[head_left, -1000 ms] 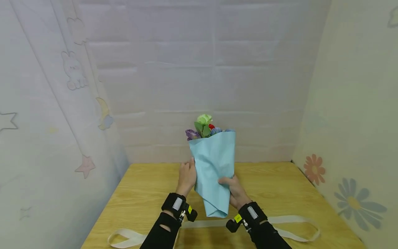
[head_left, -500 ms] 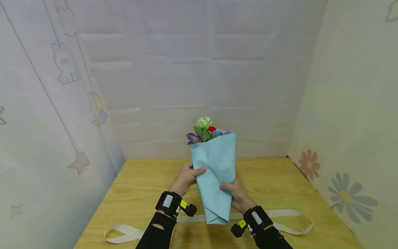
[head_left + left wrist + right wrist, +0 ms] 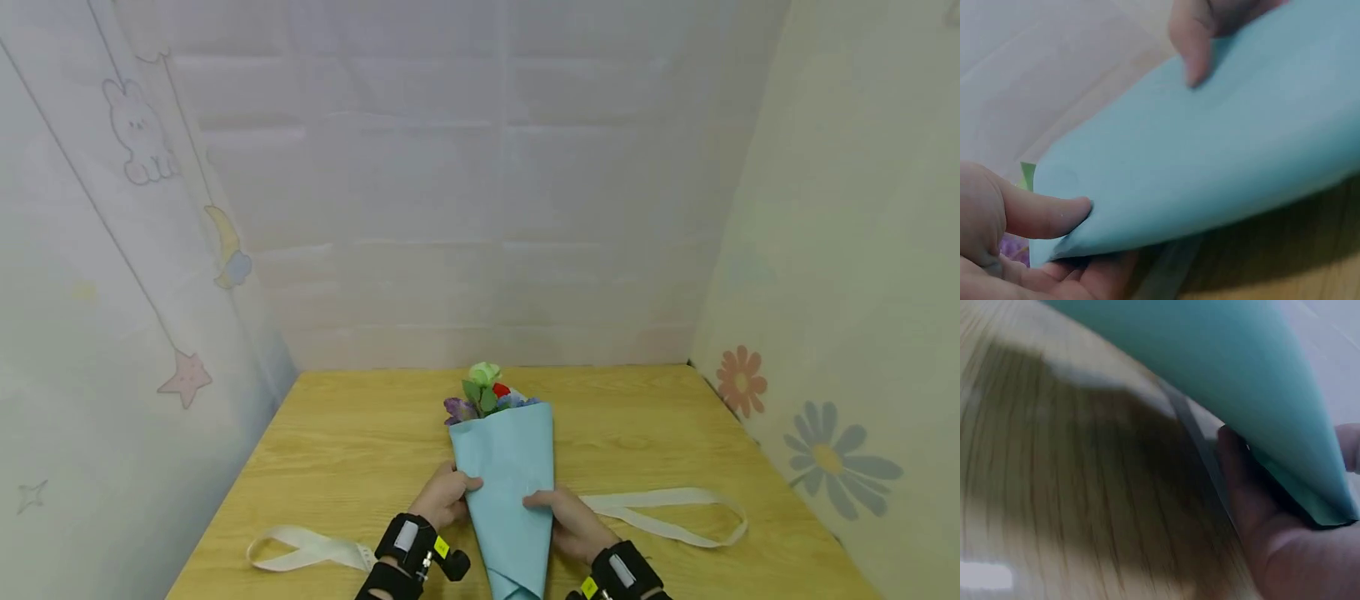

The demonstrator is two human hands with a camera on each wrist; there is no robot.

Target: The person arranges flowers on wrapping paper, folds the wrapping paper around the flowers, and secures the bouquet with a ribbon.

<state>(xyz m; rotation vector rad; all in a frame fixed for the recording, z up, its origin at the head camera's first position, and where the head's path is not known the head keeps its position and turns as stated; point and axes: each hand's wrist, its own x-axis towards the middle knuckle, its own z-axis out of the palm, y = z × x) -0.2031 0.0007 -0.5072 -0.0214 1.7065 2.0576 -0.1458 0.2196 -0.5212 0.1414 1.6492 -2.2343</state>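
Blue-wrapped bouquet (image 3: 502,475): I see it held up above the counter (image 3: 360,442), its flowers (image 3: 488,397) at the far end | left-hand grip (image 3: 442,497): pinches its left edge | right-hand grip (image 3: 573,525): pinches its right edge, slightly lower | white ribbon (image 3: 652,498): lies on the counter, looping out either side

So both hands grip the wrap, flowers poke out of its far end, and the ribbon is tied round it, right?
Not quite: the ribbon isn't tied round the wrap; the head view shows it lying on the table. The rest stands: left hand and right hand grip the wrap, and flowers poke out of its far end.
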